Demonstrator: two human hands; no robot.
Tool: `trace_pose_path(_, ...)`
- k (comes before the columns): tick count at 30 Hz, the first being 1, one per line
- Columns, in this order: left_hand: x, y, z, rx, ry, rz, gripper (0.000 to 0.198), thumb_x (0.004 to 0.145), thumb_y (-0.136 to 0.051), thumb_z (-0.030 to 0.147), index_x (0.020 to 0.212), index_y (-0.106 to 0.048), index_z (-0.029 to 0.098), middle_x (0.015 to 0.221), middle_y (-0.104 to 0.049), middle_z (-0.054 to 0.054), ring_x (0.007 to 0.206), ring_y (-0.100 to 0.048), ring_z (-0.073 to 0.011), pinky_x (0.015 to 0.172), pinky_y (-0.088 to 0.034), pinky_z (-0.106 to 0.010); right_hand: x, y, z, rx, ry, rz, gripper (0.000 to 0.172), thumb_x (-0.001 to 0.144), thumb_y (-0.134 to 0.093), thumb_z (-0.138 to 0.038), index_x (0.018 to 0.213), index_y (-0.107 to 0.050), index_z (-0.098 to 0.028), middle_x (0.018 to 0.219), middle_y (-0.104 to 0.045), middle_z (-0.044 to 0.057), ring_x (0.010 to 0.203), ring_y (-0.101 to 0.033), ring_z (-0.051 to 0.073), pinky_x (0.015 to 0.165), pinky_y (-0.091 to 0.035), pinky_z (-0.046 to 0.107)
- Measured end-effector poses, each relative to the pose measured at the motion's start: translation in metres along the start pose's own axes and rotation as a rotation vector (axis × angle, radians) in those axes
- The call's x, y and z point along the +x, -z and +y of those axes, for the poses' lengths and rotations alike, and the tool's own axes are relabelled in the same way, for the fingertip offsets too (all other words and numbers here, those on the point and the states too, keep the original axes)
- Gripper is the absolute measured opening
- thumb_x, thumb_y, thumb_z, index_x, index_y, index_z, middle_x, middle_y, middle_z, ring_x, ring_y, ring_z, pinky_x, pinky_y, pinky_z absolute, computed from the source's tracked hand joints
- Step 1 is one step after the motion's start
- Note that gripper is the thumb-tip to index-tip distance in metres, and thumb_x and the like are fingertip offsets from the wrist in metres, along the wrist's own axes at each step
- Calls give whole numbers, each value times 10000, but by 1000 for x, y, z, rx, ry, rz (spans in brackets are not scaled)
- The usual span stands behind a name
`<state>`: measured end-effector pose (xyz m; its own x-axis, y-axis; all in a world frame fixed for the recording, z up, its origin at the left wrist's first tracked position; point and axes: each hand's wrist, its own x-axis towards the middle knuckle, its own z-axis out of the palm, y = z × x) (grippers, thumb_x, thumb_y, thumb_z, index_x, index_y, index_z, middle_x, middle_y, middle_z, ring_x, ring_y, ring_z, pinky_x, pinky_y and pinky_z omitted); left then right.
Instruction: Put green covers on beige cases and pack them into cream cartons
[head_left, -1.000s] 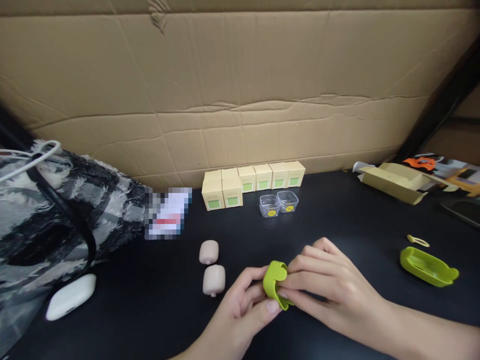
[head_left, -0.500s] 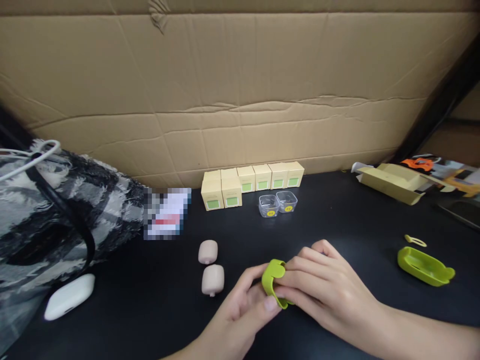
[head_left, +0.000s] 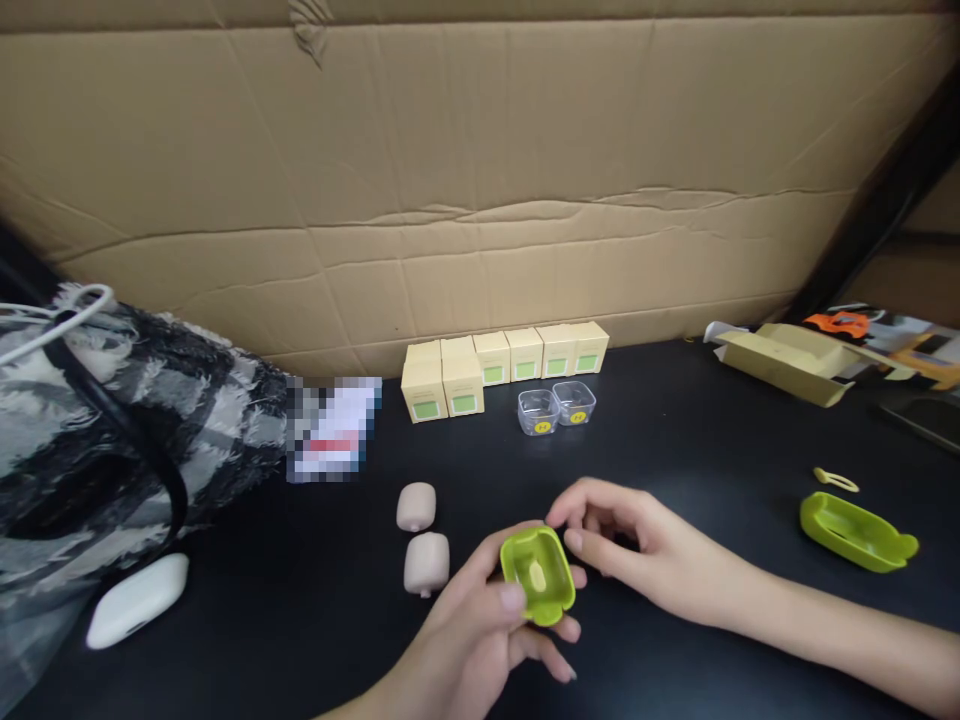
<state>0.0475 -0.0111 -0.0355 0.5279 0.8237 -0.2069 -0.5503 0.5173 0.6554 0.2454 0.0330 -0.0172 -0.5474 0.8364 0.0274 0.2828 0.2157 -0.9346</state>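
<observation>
Green silicone case (head_left: 537, 575) gripped in left hand (head_left: 480, 630), hollow upward, right hand (head_left: 637, 550) released just beside it, two beige pieces (head_left: 425, 560) left of case, second green piece (head_left: 855, 530) well right on desk (head_left: 675, 440)

There are seven cream boxes (head_left: 495, 365) with green labels at the middle of the frame, and two clear cups (head_left: 556, 408) just below them. I count two pink pieces (head_left: 421, 535) at lower centre and two green shells, one (head_left: 537, 575) at lower centre and one (head_left: 855, 530) at right. One white case (head_left: 139, 600) lies at lower left, and one open carton (head_left: 784, 362) and one small clip (head_left: 835, 480) are at right.
</observation>
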Motion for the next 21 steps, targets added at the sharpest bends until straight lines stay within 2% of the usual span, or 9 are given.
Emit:
trace_pose_path(3,-3,-5,3,113,38,43,419,763,-758,235,1146,-595,186,937,-722,-57,706,-674,-130,630,-530,-264,2,-4,2,180,-141,-155,266,869,-595,-405,839,-630,-143,658,-570,-22,505,-490,60,463,-441,172)
trace_pose_path(5,-4,-8,5,132,77,31,383,788,-742,258,1136,-590,204,867,-723,-27,671,-676,-116,642,-536,-269,2,-6,3,312,-233,-232,307,847,-613,-446,834,-625,-139,617,-545,-44,428,-467,36,381,-416,136)
trace_pose_path(8,-5,-9,7,145,113,-17,351,808,-722,284,1125,-585,219,896,-741,-36,672,-686,-112,662,-535,-271,2,-7,6,440,-286,-300,321,823,-645,-450,840,-629,-130,597,-559,-44,414,-483,30,357,-434,116)
trace_pose_path(13,-4,-2,4,170,153,-88,380,814,-710,331,1150,-579,210,992,-751,-98,674,-687,-106,687,-501,-255,2,-8,11,468,-281,-311,331,797,-681,-451,837,-588,-136,551,-600,-39,379,-488,31,355,-425,114)
trace_pose_path(16,-1,4,-1,121,124,-175,383,823,-678,395,1149,-590,214,979,-756,-101,702,-682,-119,679,-494,-246,0,-11,12,423,-247,-305,343,807,-662,-469,815,-532,-152,559,-591,-42,373,-461,27,349,-391,114)
trace_pose_path(19,0,5,-3,27,107,-249,350,875,-585,445,1138,-597,214,965,-762,-112,762,-697,-133,647,-475,-215,-3,-13,10,377,-197,-311,275,868,-593,-422,833,-471,-178,592,-559,-49,430,-454,37,374,-356,114)
trace_pose_path(21,-2,4,-2,-5,126,-259,330,916,-520,432,1143,-598,206,988,-760,-127,848,-705,-138,700,-469,-217,-4,-12,8,290,-116,-292,190,898,-547,-332,828,-443,-189,625,-500,-59,475,-427,42,418,-343,133)
